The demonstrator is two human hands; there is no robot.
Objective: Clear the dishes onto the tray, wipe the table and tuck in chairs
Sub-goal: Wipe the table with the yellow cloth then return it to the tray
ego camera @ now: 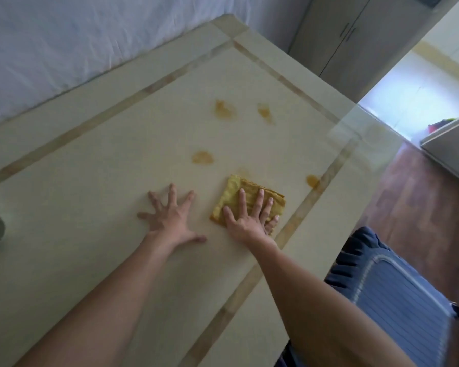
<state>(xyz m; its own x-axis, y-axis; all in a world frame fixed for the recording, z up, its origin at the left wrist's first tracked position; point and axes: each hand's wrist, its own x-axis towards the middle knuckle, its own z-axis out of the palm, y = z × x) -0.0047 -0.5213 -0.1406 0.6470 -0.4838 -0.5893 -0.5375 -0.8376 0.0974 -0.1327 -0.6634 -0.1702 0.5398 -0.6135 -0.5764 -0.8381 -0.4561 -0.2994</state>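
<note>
the right hand [245, 218] lies flat, fingers spread, pressing down on a folded yellow cloth [245, 200] on the table [90, 160]; it grips nothing, it just pins the cloth under the palm and fingers. the left hand [170, 218] is open too, fingers splayed wide, palm resting on bare tabletop just beside the cloth, on its left, and not touching it.

the wiping turns on where the orange-brown stains lie from the cloth hand. 1 stain [202, 157] sits just beyond the cloth's far edge, slightly toward the left hand's side. 1 more [312, 180] lies to the right of the cloth, near the table's inlaid border. 2 further stains [224, 109] [265, 112] are well beyond the fingertips of both hands, toward the far end of the table.

so the work looks to lie mostly ahead of the right hand, which carries the cloth and is the nearer one to each mark; a push straight away from the body, veering a little left, would likely meet the nearest stain first. the left hand seems to serve as a brace. a chair with a blue cushion [398, 287] stands to the right of the right arm, not tucked in.
</note>
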